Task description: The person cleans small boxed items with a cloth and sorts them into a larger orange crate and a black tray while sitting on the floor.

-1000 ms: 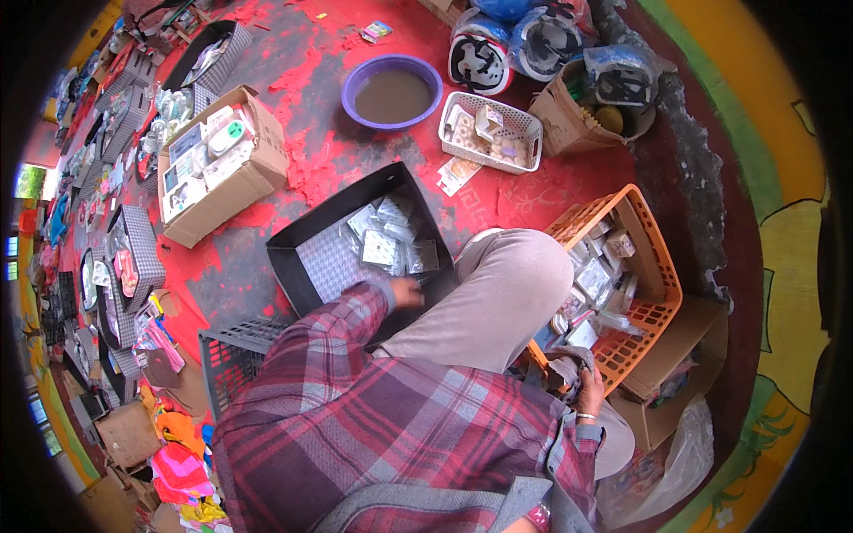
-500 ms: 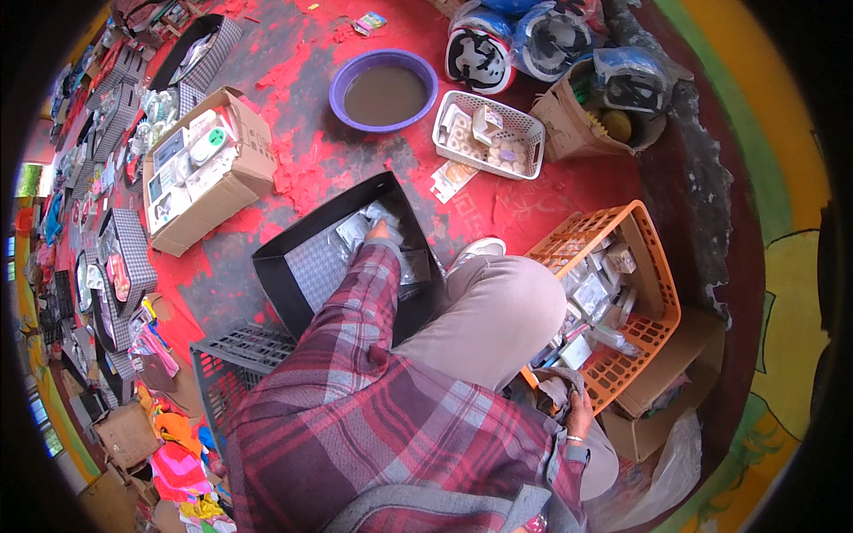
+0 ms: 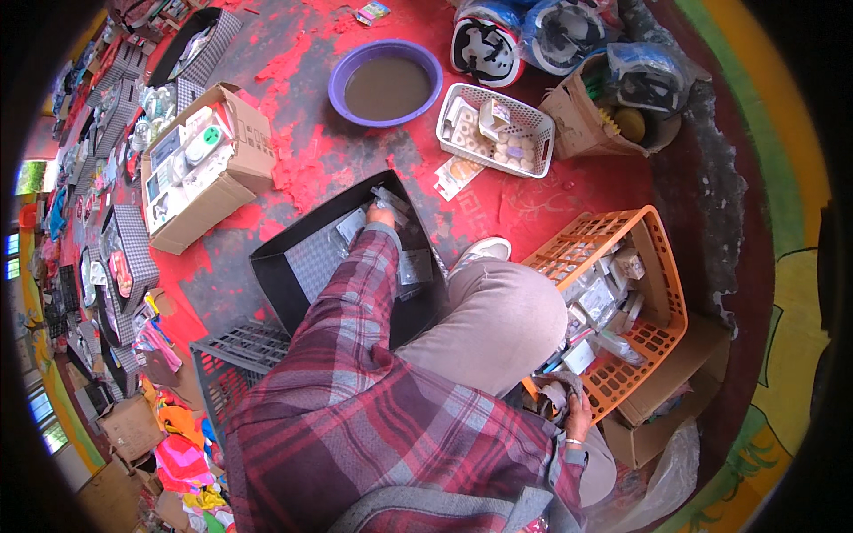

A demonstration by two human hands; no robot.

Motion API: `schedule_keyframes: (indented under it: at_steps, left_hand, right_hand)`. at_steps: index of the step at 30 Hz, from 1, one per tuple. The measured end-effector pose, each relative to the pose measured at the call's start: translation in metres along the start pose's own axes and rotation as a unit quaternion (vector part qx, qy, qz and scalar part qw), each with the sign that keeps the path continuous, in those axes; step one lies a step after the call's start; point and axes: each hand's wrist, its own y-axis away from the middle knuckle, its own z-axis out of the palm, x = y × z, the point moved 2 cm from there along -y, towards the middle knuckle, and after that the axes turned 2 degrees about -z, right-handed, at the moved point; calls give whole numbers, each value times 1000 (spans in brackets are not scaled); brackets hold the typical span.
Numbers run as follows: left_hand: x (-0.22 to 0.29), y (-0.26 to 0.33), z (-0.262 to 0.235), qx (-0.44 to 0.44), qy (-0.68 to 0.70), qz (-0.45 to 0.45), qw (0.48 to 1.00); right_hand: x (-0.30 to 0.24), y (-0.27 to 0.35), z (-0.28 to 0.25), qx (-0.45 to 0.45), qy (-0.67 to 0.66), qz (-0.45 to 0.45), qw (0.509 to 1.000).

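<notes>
My left hand [image 3: 380, 216] reaches into a black box [image 3: 275, 266] with a grey checked lining. Its fingers are closed, partly hidden, on a clear plastic packet [image 3: 389, 197] near the far wall. More clear packets [image 3: 414, 266] lie in the box around the wrist. Low on the right, beside my knee, my right hand [image 3: 578, 416] is closed on a crumpled grey cloth [image 3: 558, 384]. Just past that hand, an orange plastic basket [image 3: 662, 266] leans tilted, with many small boxes and packets [image 3: 597, 302] inside.
Ahead are a purple basin [image 3: 336, 98] of murky water and a white basket [image 3: 544, 147] of small rolls. A cardboard carton [image 3: 244, 178] of boxed goods stands left. Helmets [image 3: 484, 51] lie far right. A dark crate [image 3: 213, 355] sits by my left arm.
My left hand has moved slightly farther toward the box's far wall, and the packet at its fingers has shifted with it. My right hand stays on the cloth.
</notes>
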Motion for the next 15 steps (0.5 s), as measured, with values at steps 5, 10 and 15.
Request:
schedule_keyframes:
  at_steps: [5,10,15]
  left_hand:
    - [52,60,24,52,168,-58,983]
    - [44,50,36,81,73,8,994]
    - [75,70,40,161,-53,-80,982]
  right_hand:
    - [2,6,4,45,14,-4,999]
    - [7,1,-2,13,17,-15,1000]
    - [14,-5,-8,-12,-11,-31,999]
